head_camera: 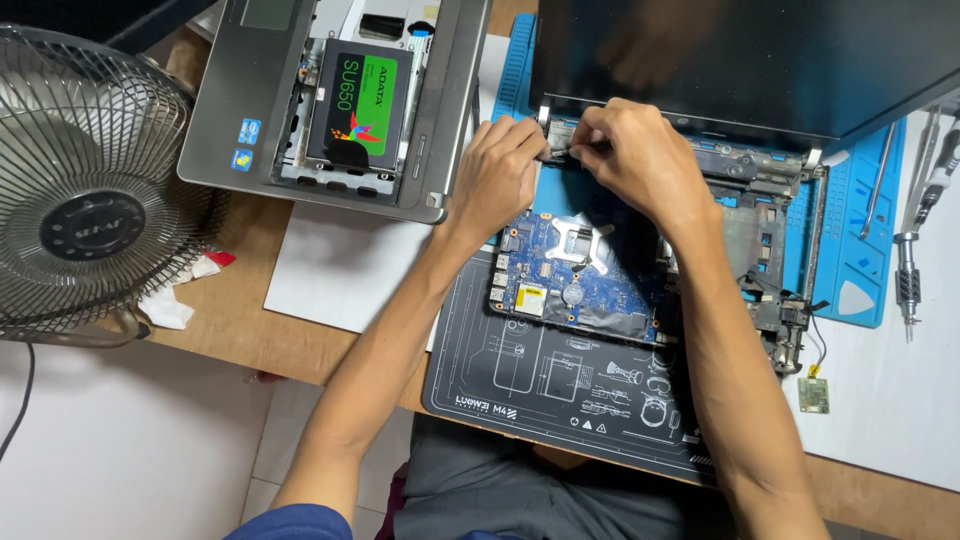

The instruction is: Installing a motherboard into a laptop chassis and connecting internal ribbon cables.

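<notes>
My left hand (497, 172) and my right hand (628, 158) meet at the left hinge (556, 143) of an opened laptop, fingers pinched on a small dark part there. The dark laptop lid (740, 60) stands open behind them. Below my hands lies the blue motherboard (560, 275) in the stripped laptop base (770, 250). What the fingertips pinch is too small to make out.
A grey laptop cover (330, 100) with a black and green drive (360, 105) lies at the back left. A metal fan (85, 190) stands far left. A screwdriver (908, 280) and tools lie right, a small green card (813, 395) near the black mat (560, 395).
</notes>
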